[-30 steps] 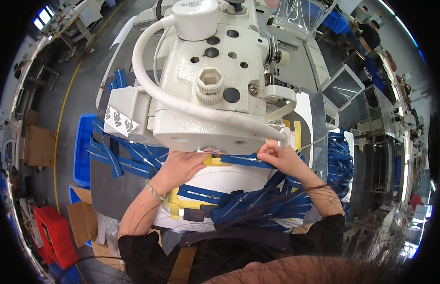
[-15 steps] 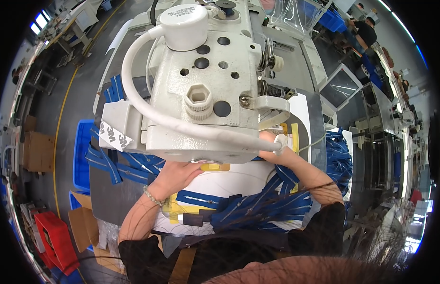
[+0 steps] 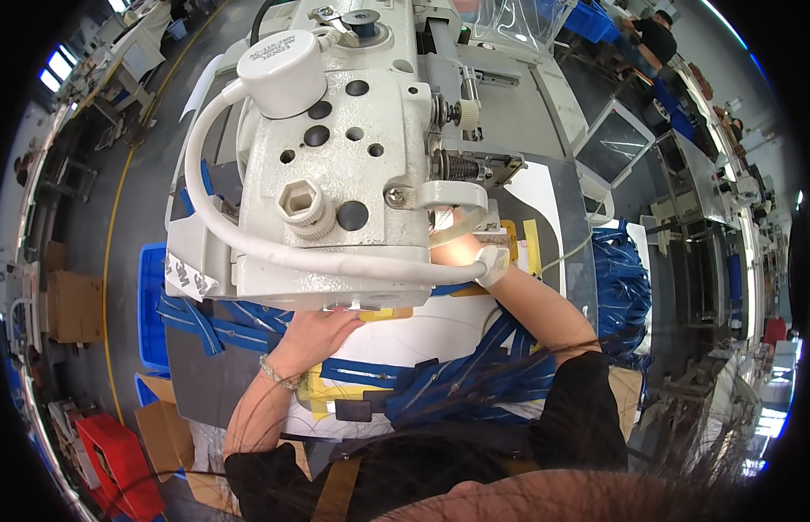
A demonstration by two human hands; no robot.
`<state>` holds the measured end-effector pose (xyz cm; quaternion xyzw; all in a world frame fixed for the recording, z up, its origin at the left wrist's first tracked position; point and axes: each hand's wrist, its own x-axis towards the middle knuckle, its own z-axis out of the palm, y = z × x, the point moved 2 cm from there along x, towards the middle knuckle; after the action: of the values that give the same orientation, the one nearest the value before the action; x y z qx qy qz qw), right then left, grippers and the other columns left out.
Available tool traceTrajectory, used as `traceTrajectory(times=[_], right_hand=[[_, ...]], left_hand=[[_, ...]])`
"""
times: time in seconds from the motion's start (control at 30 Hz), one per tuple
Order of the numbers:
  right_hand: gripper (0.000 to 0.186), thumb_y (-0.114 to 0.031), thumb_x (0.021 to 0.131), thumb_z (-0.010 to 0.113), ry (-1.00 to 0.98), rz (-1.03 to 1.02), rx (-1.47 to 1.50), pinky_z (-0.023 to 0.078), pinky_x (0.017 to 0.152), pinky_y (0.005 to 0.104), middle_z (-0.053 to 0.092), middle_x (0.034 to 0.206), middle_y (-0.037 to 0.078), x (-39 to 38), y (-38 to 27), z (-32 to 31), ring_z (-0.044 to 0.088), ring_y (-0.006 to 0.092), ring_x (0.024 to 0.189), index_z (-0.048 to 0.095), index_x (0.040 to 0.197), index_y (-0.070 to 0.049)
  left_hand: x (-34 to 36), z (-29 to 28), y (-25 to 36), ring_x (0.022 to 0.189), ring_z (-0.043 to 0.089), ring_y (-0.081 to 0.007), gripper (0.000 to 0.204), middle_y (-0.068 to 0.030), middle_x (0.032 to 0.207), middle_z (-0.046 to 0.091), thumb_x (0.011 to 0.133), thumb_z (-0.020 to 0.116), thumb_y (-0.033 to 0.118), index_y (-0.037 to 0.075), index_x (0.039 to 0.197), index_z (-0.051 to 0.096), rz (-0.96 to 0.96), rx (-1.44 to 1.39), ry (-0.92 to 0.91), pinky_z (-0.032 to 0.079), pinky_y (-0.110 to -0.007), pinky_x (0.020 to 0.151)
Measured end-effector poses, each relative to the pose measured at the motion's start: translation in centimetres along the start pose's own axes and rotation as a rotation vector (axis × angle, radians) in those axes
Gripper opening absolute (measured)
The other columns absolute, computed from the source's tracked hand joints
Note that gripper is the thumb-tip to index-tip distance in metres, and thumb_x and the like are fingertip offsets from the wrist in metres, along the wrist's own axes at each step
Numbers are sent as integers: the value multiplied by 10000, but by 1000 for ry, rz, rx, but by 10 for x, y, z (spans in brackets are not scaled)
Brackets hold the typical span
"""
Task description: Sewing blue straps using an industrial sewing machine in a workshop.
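Note:
A white industrial sewing machine head [image 3: 344, 191] fills the middle of the view and hides much of both hands. My left hand [image 3: 316, 337] rests at its lower front edge, beside a yellow strip [image 3: 389, 313]; the thumb shows, while the other fingers pass out of sight under the head. My right hand [image 3: 455, 248] reaches in past the right side of the head, and its fingers are hidden. Blue zipper tapes [image 3: 461, 378] lie in a pile near my body on the white work surface [image 3: 440, 332]. Whether either hand holds something cannot be seen.
More blue zippers [image 3: 226, 324] trail off the left side, and a thick bundle [image 3: 618, 274] hangs at the right. A blue bin [image 3: 152, 304], cardboard box [image 3: 164, 431] and red container [image 3: 117, 465] stand at the left. Another person [image 3: 653, 43] sits far right.
The view has shifted, so the machine head appears farther left. My right hand has reached farther in beside the head. My left hand stays by the yellow strip.

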<state>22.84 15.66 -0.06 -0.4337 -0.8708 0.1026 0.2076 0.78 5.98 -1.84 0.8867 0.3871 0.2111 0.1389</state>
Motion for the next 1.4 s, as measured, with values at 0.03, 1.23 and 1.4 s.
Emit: traceTrajectory(times=[0.03,1.23,1.4], right_hand=[[393,-264,759,587,34,38,67,498,657,427,559,959,163,0,-1,-1,586,336,851,499,1059,-25],[313,-98,698,569,-70,-383,24,457,813,346,608,1076,74,-78,-20,-28,591,220,992,618,1007,-77],[319,-108,671,562,-38,-438,29,454,827,355,615,1041,84,-76,-18,-28,588,231,993,617,982,-63]], left_hand=[[0,0,0,699,571,-268,121,-61,699,583,805,627,209,98,794,579,-1,11,9,446,-357,632],[-2,5,-3,889,579,-327,192,-169,924,614,803,526,147,53,941,620,-169,-129,-66,465,-385,754],[-11,13,-10,875,581,-334,193,-175,912,614,803,522,150,52,938,619,-246,-192,-170,467,-389,745]])
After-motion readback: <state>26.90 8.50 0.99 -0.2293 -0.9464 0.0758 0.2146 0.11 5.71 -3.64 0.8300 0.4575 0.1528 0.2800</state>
